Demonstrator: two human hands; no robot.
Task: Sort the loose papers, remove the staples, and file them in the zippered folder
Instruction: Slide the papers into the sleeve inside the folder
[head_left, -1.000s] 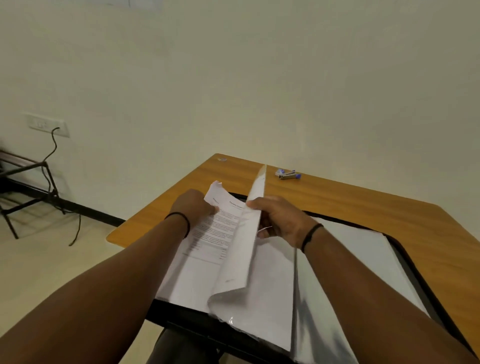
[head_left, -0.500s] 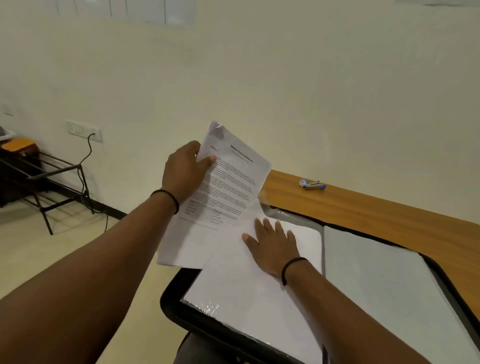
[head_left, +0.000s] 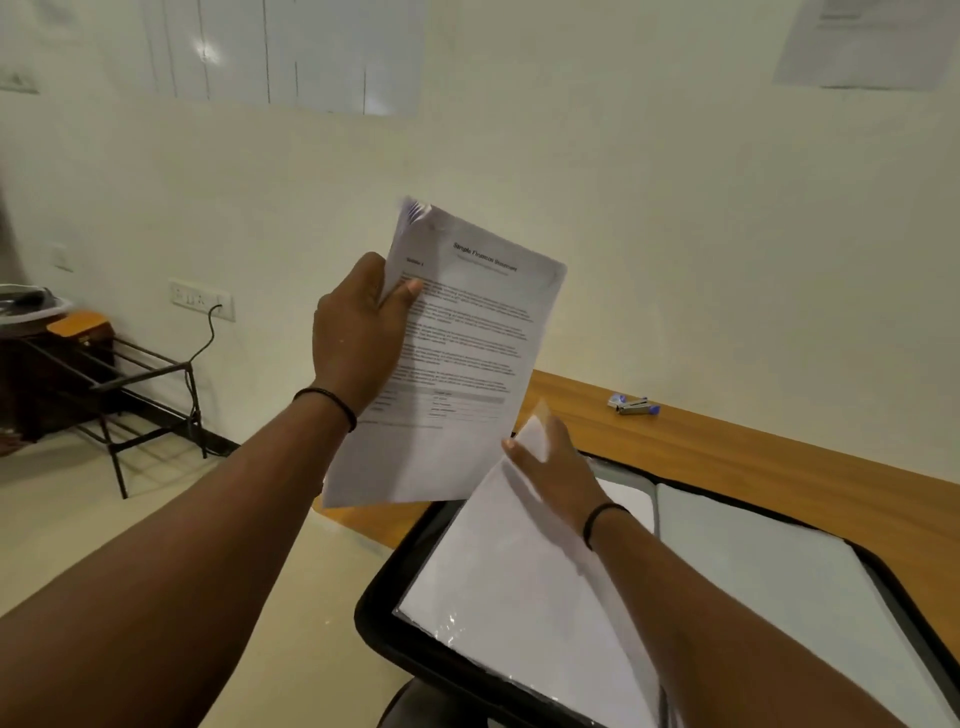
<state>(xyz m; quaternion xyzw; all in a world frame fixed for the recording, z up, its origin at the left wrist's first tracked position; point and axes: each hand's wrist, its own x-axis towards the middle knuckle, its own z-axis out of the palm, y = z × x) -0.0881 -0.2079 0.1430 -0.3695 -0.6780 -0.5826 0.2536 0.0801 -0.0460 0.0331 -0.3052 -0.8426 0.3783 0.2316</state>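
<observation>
Blurred small print on the white printed paper sheets (head_left: 462, 358) gripped by the left hand (head_left: 358, 338); right hand (head_left: 553, 467) pinches a glossy clear plastic sleeve (head_left: 519, 587) in the black zippered folder (head_left: 379, 623).

Soft even light, slight blur

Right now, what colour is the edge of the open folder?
Black, clearest in the head view.

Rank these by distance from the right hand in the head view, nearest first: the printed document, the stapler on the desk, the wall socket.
1. Printed document, held up by the left hand, just left of the right hand.
2. Stapler, on the desk to the right, near the wall.
3. Wall socket, far left on the wall.
</observation>
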